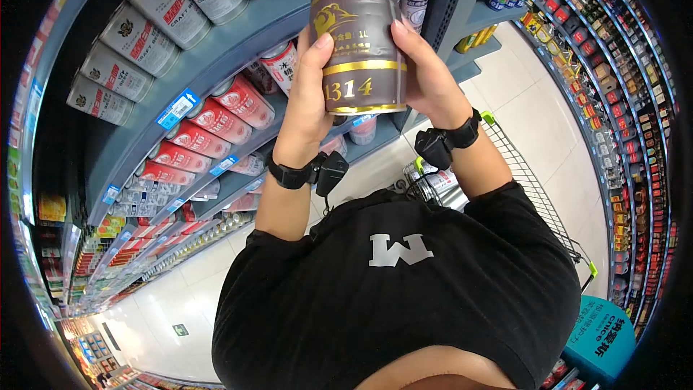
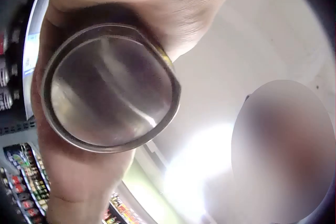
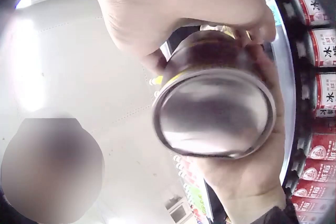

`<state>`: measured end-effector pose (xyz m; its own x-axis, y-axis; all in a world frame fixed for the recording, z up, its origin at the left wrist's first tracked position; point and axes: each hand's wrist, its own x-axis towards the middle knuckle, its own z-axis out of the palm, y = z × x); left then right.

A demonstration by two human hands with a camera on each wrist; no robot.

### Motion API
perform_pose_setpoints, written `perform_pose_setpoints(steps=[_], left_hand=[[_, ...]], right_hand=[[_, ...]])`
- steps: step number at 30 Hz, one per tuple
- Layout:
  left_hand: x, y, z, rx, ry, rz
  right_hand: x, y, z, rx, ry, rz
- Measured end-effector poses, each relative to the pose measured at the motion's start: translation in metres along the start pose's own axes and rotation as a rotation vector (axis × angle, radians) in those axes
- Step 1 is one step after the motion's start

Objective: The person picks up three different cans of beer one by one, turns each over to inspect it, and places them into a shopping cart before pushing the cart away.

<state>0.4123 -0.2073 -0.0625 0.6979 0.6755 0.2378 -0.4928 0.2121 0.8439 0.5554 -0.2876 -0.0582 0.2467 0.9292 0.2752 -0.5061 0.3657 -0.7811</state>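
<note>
A brown beer can (image 1: 361,47) with gold bands, the print 1L and the number 1314 stands upright between both hands in the head view. The left hand (image 1: 312,79) grips its left side, thumb along the front. On the other side the right hand (image 1: 431,76) holds it, thumb also toward the front; the remaining fingers wrap behind and are mostly hidden. Both wrist views look up at the silver base of the can (image 2: 110,95), with the left hand (image 2: 142,3) around it. From the right wrist, the can's base (image 3: 215,113) sits below the right hand (image 3: 194,8).
Shelves (image 1: 271,22) in front carry grey-white craft beer cans (image 1: 144,36) and, lower, red-and-pink cans (image 1: 220,121). A wire shopping cart (image 1: 538,188) with green corners stands at the right, cans inside. Farther right are curved-looking stocked shelves (image 1: 613,101). A teal sign (image 1: 599,339) is near.
</note>
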Motion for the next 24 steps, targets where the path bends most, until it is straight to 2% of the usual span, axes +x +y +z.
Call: perform_pose_setpoints(steps=[2, 4, 6, 8, 10, 11, 12, 13, 16, 18, 20, 21, 24], left_hand=[[0.000, -0.004, -0.002, 0.038, -0.010, -0.006], [0.001, -0.008, -0.009, 0.020, 0.001, -0.068], [0.005, -0.010, -0.015, 0.036, -0.036, -0.086], [0.007, -0.011, -0.022, 0.050, -0.071, -0.108], [0.012, -0.009, -0.025, 0.328, -0.119, -0.008], [0.013, -0.007, -0.024, 0.329, -0.122, -0.003], [0.012, -0.003, -0.020, 0.547, -0.109, 0.044], [0.009, -0.001, -0.017, 0.764, -0.092, 0.087], [0.006, -0.010, -0.018, 0.701, -0.148, 0.189], [0.008, -0.018, -0.019, 0.663, -0.152, 0.168], [0.008, -0.023, -0.020, 0.763, -0.159, 0.291], [0.007, -0.021, -0.016, 0.706, -0.127, 0.233], [0.010, -0.024, -0.023, 0.650, -0.113, 0.252]], right_hand=[[0.000, -0.002, -0.004, 0.046, -0.077, 0.113], [0.000, 0.004, -0.002, 0.034, -0.070, 0.089], [-0.001, 0.013, 0.000, -0.203, 0.017, -0.115], [-0.003, 0.013, 0.003, -0.225, 0.036, -0.126], [-0.002, 0.017, -0.003, -0.114, 0.084, -0.147], [0.000, 0.017, -0.002, -0.324, 0.117, -0.263], [0.001, 0.017, -0.001, -0.533, 0.151, -0.380], [0.003, 0.018, -0.002, -0.501, 0.158, -0.339], [0.007, 0.019, -0.003, -0.469, 0.177, -0.319], [0.007, 0.020, -0.006, -0.511, 0.190, -0.346], [0.007, 0.019, -0.004, -0.464, 0.201, -0.294], [0.008, 0.019, -0.004, -0.462, 0.198, -0.297], [0.007, 0.015, -0.009, -0.595, 0.144, -0.307]])
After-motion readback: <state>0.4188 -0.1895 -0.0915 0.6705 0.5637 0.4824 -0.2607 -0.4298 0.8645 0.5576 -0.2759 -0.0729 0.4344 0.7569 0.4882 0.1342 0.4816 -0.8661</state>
